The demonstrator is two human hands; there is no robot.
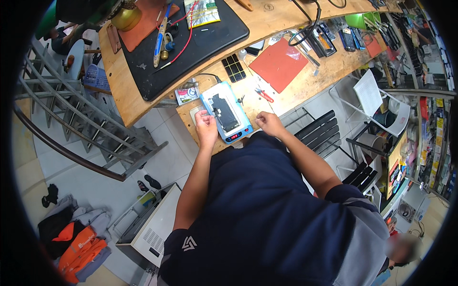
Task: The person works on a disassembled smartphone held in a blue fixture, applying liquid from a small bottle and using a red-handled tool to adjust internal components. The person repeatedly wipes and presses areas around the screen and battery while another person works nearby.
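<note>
A blue-framed heating plate [244, 119] with a small red-lit display lies on the lower wooden bench in front of me. On its white top rests a phone screen assembly [225, 113], dark with its back parts showing. My left hand [206, 126] is at the plate's left edge, its fingers curled and pressed together near the phone part. To the right of the plate, apart from it, my right hand [270, 123] is closed in a fist. Whatever either hand holds, if anything, is too small or hidden. Red-handled pliers [265, 96] lie beyond my right hand.
Behind the plate lie a dark gridded panel [234, 68] and an orange-red mat [279, 64]. A small packet [187, 95] sits at the plate's left. A raised black mat [143, 71] bears a blue tool [160, 40] and red cable. A black slatted chair [318, 131] stands right.
</note>
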